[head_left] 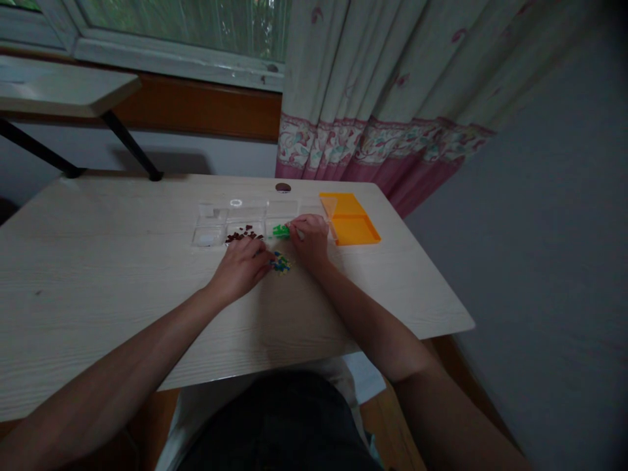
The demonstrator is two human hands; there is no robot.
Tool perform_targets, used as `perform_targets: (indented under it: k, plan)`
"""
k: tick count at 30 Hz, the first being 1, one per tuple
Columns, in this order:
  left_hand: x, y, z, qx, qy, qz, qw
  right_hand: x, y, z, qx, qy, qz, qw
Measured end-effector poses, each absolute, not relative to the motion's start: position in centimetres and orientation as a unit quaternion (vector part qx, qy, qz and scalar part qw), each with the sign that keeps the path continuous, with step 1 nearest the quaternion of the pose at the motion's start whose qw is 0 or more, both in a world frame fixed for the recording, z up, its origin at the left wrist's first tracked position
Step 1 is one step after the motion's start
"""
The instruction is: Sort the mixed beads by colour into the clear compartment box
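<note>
My left hand [241, 265] rests by a small mixed pile of blue, green and yellow pieces [281, 263] on the table. Its fingers are curled together, with the thumb and fingertips at the pile's left edge; anything between them is too small to make out. Just beyond it, dark brown pieces [245, 234] lie in one compartment of a clear plastic tray [209, 237]. My right hand [311, 237] is over the tray's right part, fingers pinched beside a compartment of bright green pieces [280, 230]. Whatever that pinch holds is hidden.
An open orange box [357, 229] lies to the right of the tray. Behind the tray is a round brown object [283, 188] on the pale wooden table [98, 281]. A raised shelf [69, 91] stands at the back left, and a curtain [363, 98] hangs behind the table.
</note>
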State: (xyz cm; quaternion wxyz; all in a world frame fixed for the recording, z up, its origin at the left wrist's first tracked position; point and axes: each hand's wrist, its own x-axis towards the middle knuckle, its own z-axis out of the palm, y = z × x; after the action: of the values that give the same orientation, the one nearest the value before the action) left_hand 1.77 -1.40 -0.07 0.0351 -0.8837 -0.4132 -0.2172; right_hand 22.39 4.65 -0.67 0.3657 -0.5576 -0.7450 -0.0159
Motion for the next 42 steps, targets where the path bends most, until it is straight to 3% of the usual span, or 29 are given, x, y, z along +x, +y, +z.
perform_targets:
  k: [10,42]
  plan:
    - [2.38,-1.89,0.28,-0.903,-0.372,-0.214,0.035,22.39,4.76,-0.77,-0.558,-0.743,-0.019,0.369]
    - [2.16,-1.58,0.12,-0.863,-0.469,-0.188,0.02,22.36,4.7,-0.77,-0.549,-0.753,-0.02,0.363]
